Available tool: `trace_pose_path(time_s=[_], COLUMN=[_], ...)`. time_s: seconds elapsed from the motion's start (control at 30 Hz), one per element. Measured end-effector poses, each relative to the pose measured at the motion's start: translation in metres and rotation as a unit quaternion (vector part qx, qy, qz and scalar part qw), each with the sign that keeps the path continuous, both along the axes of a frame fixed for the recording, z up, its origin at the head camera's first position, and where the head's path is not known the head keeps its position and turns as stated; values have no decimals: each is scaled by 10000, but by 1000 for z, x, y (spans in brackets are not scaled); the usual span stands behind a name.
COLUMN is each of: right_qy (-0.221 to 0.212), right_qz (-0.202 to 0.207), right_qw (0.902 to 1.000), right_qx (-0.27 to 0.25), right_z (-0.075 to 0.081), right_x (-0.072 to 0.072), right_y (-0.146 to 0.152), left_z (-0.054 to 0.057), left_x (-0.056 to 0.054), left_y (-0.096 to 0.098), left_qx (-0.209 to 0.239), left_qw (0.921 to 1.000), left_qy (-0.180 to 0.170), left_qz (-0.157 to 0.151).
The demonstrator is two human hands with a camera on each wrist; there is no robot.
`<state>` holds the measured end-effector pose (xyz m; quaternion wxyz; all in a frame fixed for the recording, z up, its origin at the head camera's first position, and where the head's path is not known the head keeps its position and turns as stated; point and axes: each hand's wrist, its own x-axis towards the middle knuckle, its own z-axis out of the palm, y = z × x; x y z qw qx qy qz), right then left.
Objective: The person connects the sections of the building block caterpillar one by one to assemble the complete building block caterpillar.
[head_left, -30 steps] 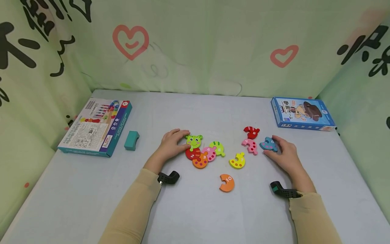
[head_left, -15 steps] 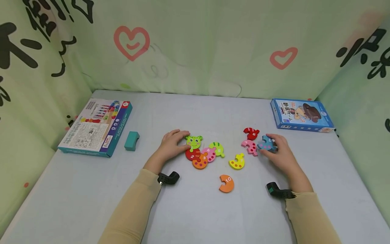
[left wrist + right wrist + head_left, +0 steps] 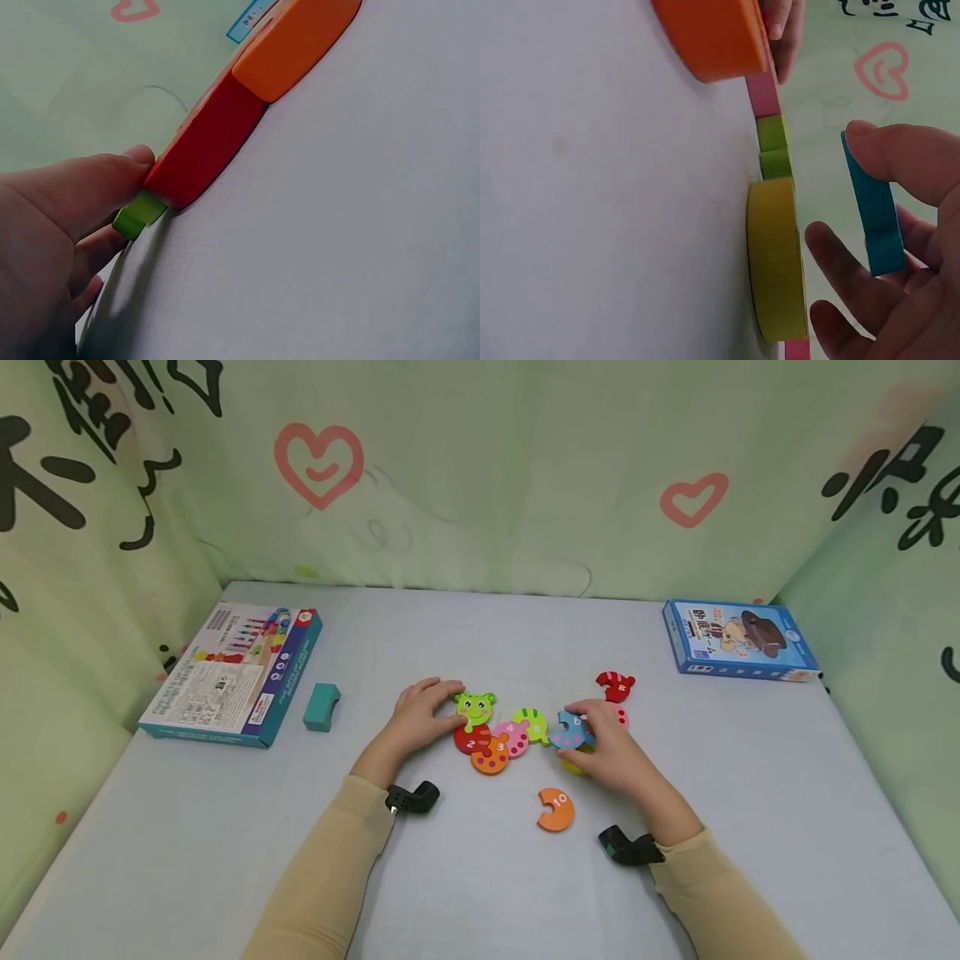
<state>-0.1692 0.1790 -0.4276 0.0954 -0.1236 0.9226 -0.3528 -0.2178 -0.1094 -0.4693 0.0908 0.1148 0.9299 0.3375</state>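
My right hand pinches a blue puzzle piece with pink spots, held up off the table in the right wrist view. It overlaps a yellow puzzle piece lying below. My left hand pinches the green smiling-face puzzle piece between thumb and fingers. From that face runs a joined chain: a red piece marked 2, an orange spotted piece marked 3, a pink piece and a green striped piece. The blue piece is right beside the chain's green end.
Nearer the front lies an orange piece marked 10. Behind my right hand are a red striped piece and a partly hidden pink one. A teal block and a flat box stand left, a blue box back right.
My right hand has carried the blue piece left, from beside the pink and red pieces to the green end of the chain. My left hand stays on the face piece.
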Motion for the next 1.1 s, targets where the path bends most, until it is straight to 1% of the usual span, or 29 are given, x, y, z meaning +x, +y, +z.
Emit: trace_pose_path(time_s=[0.27,0.5,0.63,0.73,0.93,1.1], right_qy=[-49,235,289,231,186,89], right_qz=[45,-4,-17,5,83,59], right_qw=[9992,9967,9962,9968,9962,9968], right_qx=[385,780,825,769,849,796], right_z=[-8,-11,-12,-13,-15,-17], right_x=[1,0,0,1,0,0], right_y=[-4,-10,-13,-15,-16,-16], left_z=[-1,-2,-1,-1,-2,-1], left_x=[-1,-1,0,0,-1,-1], left_y=[0,0,0,0,0,0], left_qx=[-14,-48,-31,-16,-35,-2], left_qw=[10000,10000,10000,10000,10000,10000], left_qy=[-1,55,39,22,-14,-85], left_qz=[17,-27,-10,-5,14,41])
